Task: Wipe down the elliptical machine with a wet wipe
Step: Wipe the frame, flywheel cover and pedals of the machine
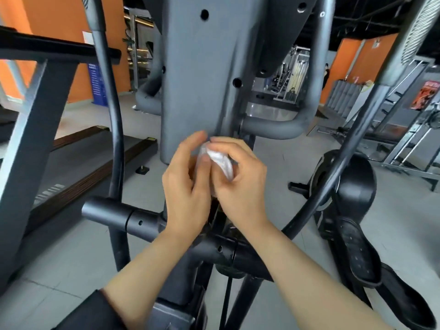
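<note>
- White crumpled wet wipe [220, 160], only one, is held between both hands just in front of the grey plastic column of the elliptical machine [197, 79], probably to refold it before wiping.
- Left hand [188, 186] pinches its left edge with the thumb.
- Right hand [238, 182] curls its fingers around it.
- Two black pedals, one visible clearly [357, 253].
</note>
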